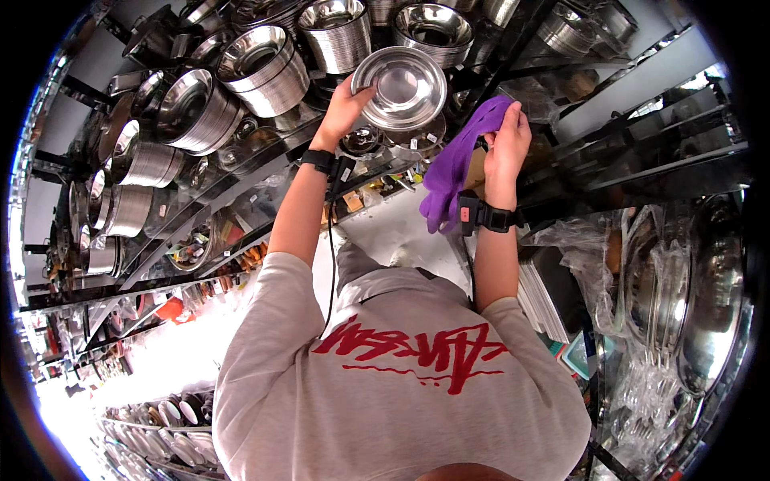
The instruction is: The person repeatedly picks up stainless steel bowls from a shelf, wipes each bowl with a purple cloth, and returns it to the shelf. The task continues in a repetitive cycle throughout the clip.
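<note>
A round stainless steel dish is gripped at its left rim by my left hand, thumb over the edge. Its shiny inner face is turned up towards me. My right hand pinches the upper end of a purple cloth, which hangs down to the left in folds, apart from the dish. Below the dish, glass lids with small labels lie on the shelf. Just beyond the dish stands a stack of steel basins. A strapped device sits on each of my wrists.
More stacked steel basins fill the shelf ahead and to the left. Wrapped steel pans crowd the right side. Dark shelf rails run close by my right arm. The pale floor shows between the shelves.
</note>
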Demonstrator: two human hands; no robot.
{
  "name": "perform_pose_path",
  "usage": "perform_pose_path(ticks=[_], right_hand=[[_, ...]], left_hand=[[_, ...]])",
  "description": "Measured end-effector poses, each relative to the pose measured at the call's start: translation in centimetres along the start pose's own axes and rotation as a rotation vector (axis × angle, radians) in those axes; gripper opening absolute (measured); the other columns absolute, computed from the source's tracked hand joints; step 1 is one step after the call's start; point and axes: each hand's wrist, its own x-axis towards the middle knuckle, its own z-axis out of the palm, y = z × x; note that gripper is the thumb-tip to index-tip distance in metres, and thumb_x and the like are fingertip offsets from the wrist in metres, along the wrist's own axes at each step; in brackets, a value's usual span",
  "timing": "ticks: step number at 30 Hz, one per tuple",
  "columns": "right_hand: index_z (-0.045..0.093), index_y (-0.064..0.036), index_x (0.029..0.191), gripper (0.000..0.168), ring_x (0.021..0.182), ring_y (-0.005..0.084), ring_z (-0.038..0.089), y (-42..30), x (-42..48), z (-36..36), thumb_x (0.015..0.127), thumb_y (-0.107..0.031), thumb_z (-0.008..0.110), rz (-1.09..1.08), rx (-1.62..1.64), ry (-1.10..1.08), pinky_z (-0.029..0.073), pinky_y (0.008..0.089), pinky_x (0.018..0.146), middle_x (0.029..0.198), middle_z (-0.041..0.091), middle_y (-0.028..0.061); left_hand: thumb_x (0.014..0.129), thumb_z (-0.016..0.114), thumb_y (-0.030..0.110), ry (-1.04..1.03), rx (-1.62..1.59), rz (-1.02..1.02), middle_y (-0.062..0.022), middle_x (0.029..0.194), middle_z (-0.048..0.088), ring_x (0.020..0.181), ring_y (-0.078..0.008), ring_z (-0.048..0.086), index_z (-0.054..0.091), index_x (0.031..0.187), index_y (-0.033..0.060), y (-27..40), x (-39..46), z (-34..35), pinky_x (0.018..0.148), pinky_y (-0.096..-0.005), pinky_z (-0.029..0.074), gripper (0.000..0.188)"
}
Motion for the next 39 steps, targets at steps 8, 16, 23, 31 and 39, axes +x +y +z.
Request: perform_pose_path(ticks=[8, 16, 23, 31, 39], right_hand=[[0.061, 0.002, 0.092, 0.035, 0.065, 0.0070, 0.049, 4.0, 2.3, -2.0, 0.093, -0.033, 0.056, 0.065, -0.145, -0.078, 0.041, 0.0223, 0.060, 0.076, 0.058, -0.0014], [0.060, -0.001, 0.089, 0.029, 0.062, 0.0078, 0.053, 4.0, 1.2, -1.9, 0.093, -0.030, 0.057, 0.092, -0.075, 0.041, 0.043, 0.0231, 0.056, 0.074, 0.059, -0.0005], [0.061, -0.009, 0.079, 0.023, 0.047, 0.0048, 0.044, 3.9, 3.2, -3.3, 0.094, -0.026, 0.056, 0.291, 0.023, -0.050, 0.029, 0.0208, 0.040, 0.063, 0.054, -0.0039], [0.065, -0.002, 0.083, 0.033, 0.055, 0.0211, 0.057, 6.2, 3.1, -3.5, 0.090, -0.033, 0.055, 0.228, -0.729, -0.160, 0.041, 0.0333, 0.046, 0.070, 0.065, 0.0089], [0.064, 0.001, 0.078, 0.045, 0.065, 0.0304, 0.063, 6.3, 2.2, -4.0, 0.088, -0.042, 0.055, 0.034, -1.381, -0.407, 0.048, 0.0408, 0.057, 0.073, 0.064, 0.0166]], left_hand=[[0.089, 0.056, 0.003, -0.013, 0.013, 0.009, -0.0073, 0.113, 0.061, 0.100, -0.0133, 0.054, 0.051, 0.122, -0.0041, 0.3, -0.1, 0.1, 0.090, -0.0279, 0.041, 0.035], [0.087, 0.056, 0.002, 0.015, 0.042, 0.001, -0.0066, 0.112, 0.060, 0.100, -0.0127, 0.054, 0.052, 0.121, -0.0038, 0.6, -0.4, 0.3, 0.088, -0.0279, 0.042, 0.035], [0.087, 0.056, 0.002, -0.008, 0.004, 0.026, -0.0053, 0.110, 0.061, 0.098, -0.0121, 0.054, 0.052, 0.121, -0.0035, 0.1, 0.1, 0.0, 0.089, -0.0274, 0.041, 0.035], [0.088, 0.058, 0.004, -0.020, -0.008, -0.010, -0.0048, 0.110, 0.060, 0.098, -0.0119, 0.053, 0.053, 0.120, -0.0033, 0.4, 0.0, 0.1, 0.089, -0.0278, 0.041, 0.034], [0.087, 0.059, 0.005, -0.016, 0.019, -0.008, -0.0050, 0.109, 0.060, 0.099, -0.0129, 0.053, 0.053, 0.119, -0.0023, 0.3, 0.1, 0.0, 0.088, -0.0279, 0.041, 0.033]])
